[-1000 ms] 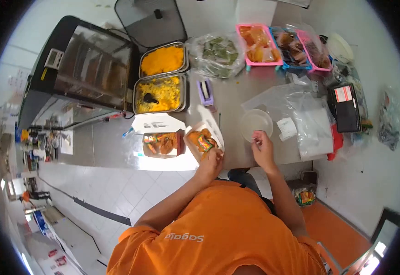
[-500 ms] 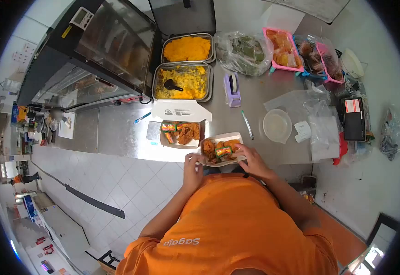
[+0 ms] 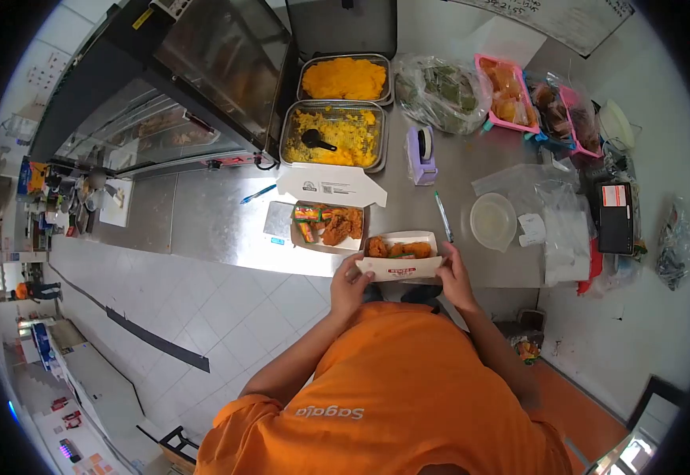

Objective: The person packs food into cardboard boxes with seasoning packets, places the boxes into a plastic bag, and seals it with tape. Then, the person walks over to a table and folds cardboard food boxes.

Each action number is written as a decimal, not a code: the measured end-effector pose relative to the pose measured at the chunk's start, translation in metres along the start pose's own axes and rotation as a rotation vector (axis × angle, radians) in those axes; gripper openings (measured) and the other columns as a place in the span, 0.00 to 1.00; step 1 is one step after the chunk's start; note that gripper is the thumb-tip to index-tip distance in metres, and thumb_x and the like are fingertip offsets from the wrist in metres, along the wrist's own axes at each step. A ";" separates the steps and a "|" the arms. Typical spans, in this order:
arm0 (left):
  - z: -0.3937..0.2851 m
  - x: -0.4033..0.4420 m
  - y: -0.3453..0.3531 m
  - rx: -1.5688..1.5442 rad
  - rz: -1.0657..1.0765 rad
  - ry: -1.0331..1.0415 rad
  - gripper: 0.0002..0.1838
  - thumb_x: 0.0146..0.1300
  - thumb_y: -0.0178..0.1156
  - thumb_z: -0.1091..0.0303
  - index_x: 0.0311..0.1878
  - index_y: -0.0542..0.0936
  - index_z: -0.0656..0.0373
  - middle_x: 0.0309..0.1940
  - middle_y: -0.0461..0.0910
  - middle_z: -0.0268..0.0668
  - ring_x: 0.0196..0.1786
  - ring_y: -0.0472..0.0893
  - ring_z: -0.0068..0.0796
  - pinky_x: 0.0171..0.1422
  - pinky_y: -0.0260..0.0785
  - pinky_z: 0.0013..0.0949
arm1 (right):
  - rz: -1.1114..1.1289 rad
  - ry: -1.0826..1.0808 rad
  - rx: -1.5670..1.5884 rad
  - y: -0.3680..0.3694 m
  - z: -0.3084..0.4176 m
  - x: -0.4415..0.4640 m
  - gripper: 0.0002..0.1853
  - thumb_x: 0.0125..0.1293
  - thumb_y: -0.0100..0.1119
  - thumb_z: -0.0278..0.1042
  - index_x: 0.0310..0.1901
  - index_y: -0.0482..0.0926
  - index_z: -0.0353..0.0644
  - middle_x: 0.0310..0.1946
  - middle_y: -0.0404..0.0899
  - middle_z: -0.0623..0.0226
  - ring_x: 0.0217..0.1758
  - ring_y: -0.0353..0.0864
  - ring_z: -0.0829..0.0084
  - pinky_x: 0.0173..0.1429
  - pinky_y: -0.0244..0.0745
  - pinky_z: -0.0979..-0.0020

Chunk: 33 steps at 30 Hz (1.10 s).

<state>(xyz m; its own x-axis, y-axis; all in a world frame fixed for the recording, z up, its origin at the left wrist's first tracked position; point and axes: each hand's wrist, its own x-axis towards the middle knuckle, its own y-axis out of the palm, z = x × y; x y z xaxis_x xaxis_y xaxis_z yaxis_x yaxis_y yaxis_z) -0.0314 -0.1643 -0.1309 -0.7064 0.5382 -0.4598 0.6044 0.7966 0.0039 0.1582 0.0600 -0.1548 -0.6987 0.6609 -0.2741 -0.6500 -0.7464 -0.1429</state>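
Observation:
A paper food box [image 3: 399, 271] is at the counter's front edge, its near wall with red print facing me. Fried chicken [image 3: 413, 249] shows inside, with a bit of green packaging partly hidden behind that wall. My left hand [image 3: 348, 286] grips the box's left end, thumb on the near wall. At the opposite end, my right hand [image 3: 456, 279] has its fingers closed on the right corner. Just left of it, touching or nearly so, a second box [image 3: 331, 246] lies with its lid [image 3: 333, 185] folded back; fried chicken [image 3: 343, 226] and green-and-red sachets [image 3: 306, 215] fill it.
Behind are two trays of yellow food [image 3: 345, 79], one with a black scoop [image 3: 318, 141]. A tape dispenser [image 3: 422, 157], pen [image 3: 444, 216], round plastic container [image 3: 493, 222] and plastic bags [image 3: 562, 226] lie rightward. A glass display warmer [image 3: 210, 63] stands left.
The held box has tipped so its near wall now shows and the sachet is mostly hidden. My right hand moved from over the food to the box's right corner. The view shifted slightly.

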 end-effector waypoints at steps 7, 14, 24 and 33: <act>0.004 0.010 0.004 -0.104 0.303 0.007 0.26 0.65 0.65 0.86 0.66 0.79 0.56 0.65 0.76 0.37 0.66 0.77 0.33 0.69 0.74 0.36 | 0.159 0.021 0.107 -0.018 0.023 -0.014 0.36 0.68 0.59 0.22 0.75 0.57 0.40 0.63 0.73 0.52 0.67 0.73 0.62 0.69 0.71 0.61; 0.015 -0.021 0.002 -0.223 0.232 0.112 0.27 0.65 0.65 0.87 0.66 0.80 0.55 0.67 0.76 0.36 0.70 0.74 0.32 0.73 0.72 0.38 | 0.013 -0.327 -0.413 -0.035 0.043 -0.063 0.31 0.65 0.68 0.26 0.68 0.68 0.38 0.61 0.73 0.56 0.62 0.79 0.63 0.66 0.77 0.60; -0.027 0.024 0.040 -0.187 0.207 -0.165 0.29 0.74 0.61 0.76 0.73 0.62 0.62 0.63 0.80 0.50 0.64 0.79 0.32 0.69 0.71 0.36 | 0.075 0.255 0.374 -0.043 0.026 -0.006 0.26 0.73 0.54 0.25 0.71 0.66 0.39 0.61 0.74 0.62 0.64 0.75 0.72 0.67 0.72 0.69; -0.041 0.032 0.062 0.454 0.011 0.083 0.18 0.76 0.57 0.63 0.60 0.81 0.67 0.46 0.88 0.52 0.49 0.87 0.37 0.55 0.77 0.38 | -0.242 0.136 -0.225 -0.023 0.016 0.008 0.20 0.73 0.62 0.45 0.49 0.83 0.32 0.39 0.87 0.48 0.44 0.87 0.51 0.53 0.78 0.58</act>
<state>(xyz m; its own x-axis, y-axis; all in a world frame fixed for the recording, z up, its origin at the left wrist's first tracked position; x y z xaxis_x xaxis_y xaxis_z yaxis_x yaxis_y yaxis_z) -0.0311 -0.0864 -0.1090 -0.7149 0.5807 -0.3896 0.6992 0.5993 -0.3898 0.1623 0.0838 -0.1383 -0.4764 0.8154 -0.3290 -0.6988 -0.5782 -0.4211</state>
